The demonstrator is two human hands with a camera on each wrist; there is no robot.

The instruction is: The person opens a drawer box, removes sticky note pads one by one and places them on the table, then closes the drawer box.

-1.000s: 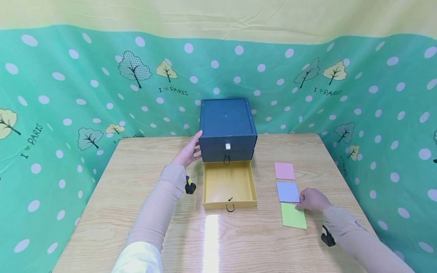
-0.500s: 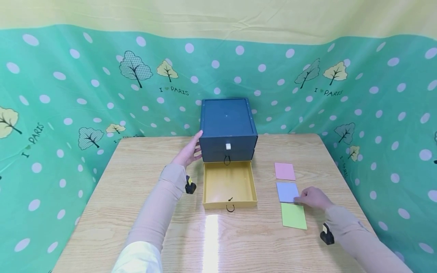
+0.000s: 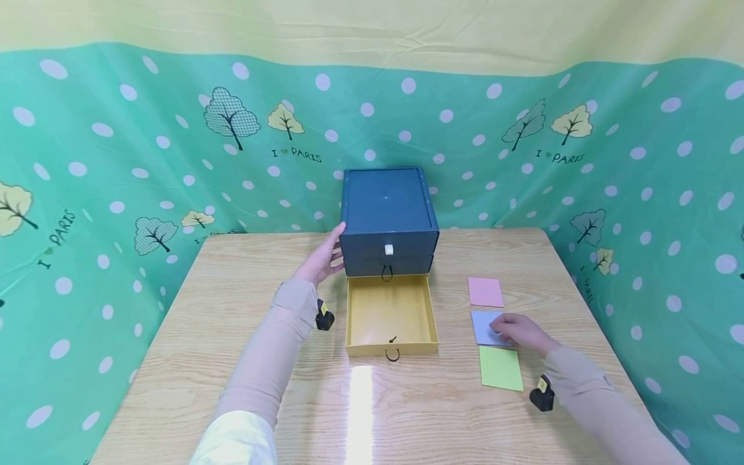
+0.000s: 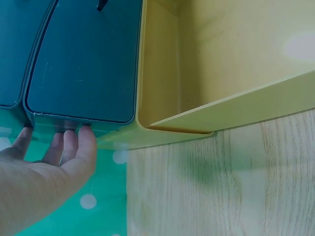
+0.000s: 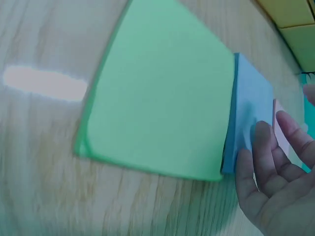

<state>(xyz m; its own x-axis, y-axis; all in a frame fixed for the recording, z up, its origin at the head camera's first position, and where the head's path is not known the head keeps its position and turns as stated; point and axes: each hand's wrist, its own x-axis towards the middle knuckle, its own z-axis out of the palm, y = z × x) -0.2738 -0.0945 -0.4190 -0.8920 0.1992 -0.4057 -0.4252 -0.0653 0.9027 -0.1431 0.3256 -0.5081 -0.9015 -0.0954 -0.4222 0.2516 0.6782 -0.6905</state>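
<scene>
My left hand rests its fingertips against the left side of a dark blue drawer box; the left wrist view shows its fingers along the box's lower edge. Beneath the blue drawers, a yellow drawer is pulled out, with nothing inside. Over to the right, my right hand is over a blue square sticky note pad, covering its right part. In the right wrist view its fingers are loosely bent close over that pad. A green pad lies in front and a pink pad behind.
The wooden table carries the box near its back edge. A green dotted curtain surrounds the back and both sides. One upper drawer has a white knob, and the yellow drawer has a black loop pull.
The right hand has moved left and slightly away from me, from the meeting edges of the green and blue pads to over the blue pad. The left hand has stayed on the box.
</scene>
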